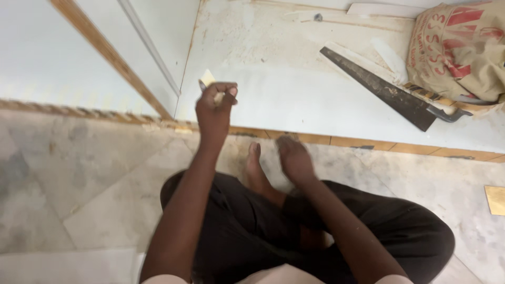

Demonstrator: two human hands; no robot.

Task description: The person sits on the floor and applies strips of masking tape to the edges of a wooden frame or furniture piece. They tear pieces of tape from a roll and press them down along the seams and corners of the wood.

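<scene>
I sit cross-legged on a stone floor facing a large white laminated board [315,100] with a wooden edge. My left hand [214,105] is raised over the board's near left corner, fingers pinched on a small thin dark object, maybe a pencil or nail, beside a small pale chip [208,77]. My right hand [294,158] hangs lower, blurred, fingers loosely curled and holding nothing, just in front of the board's edge near my bare foot [254,163].
A hand saw [389,94] lies on the board at the right, its handle by a printed sack [463,47]. A second white panel with a wooden strip [105,50] lies at the left. A small wooden square [495,200] sits on the floor at right.
</scene>
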